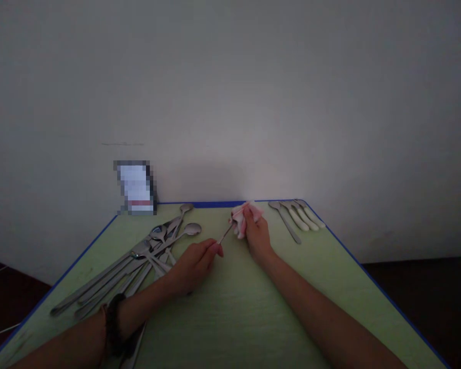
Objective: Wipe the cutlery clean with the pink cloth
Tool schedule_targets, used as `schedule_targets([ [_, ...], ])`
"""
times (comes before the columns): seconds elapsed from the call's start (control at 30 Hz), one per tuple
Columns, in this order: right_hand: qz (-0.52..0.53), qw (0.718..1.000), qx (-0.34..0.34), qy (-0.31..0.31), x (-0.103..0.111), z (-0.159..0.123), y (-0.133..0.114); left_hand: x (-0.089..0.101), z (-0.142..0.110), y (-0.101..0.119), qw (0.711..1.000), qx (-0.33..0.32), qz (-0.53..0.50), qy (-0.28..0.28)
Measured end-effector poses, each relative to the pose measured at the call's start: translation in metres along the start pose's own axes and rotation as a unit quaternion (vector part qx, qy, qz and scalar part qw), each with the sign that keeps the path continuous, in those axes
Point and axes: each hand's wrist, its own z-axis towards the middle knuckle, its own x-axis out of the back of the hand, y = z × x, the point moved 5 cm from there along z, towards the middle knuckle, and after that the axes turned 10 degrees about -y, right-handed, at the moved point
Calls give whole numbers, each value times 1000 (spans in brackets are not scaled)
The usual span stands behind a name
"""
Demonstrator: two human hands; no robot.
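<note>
My left hand [195, 264] pinches the handle end of a thin metal utensil [226, 234] that points up and to the right. Its far end disappears into a pink cloth [243, 218], which my right hand [255, 233] grips closed around it. Both hands hover near the middle of the green table [238, 312]. A dark band circles my left wrist.
A heap of several metal spoons [146, 251] lies at the left of the table, handles running toward the near left edge. Several utensils with white handles [297, 215] lie at the far right. A blurred box [135, 188] stands by the wall. The table has a blue rim.
</note>
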Motion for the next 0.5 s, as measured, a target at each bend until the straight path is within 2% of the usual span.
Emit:
schedule_targets([
  [0.07,24,999,-11,31,3,1,1,4,-1,-2,999,-7,-27,38],
  [0.13,28,999,-14,29,2,0,-2,7,-1,-4,996,-16,-45,69],
  [0.27,-19,995,10,-96,-15,-3,-15,6,-1,-4,996,-11,-55,63],
  [0.3,-37,993,15,-108,-17,-4,-16,6,-1,-3,996,-7,-64,63],
  [0.43,-97,994,32,-49,-10,-6,-10,7,-2,-2,994,5,-85,73],
  [0.5,-104,992,41,-58,-11,-7,-6,7,-3,-1,993,2,-85,83],
])
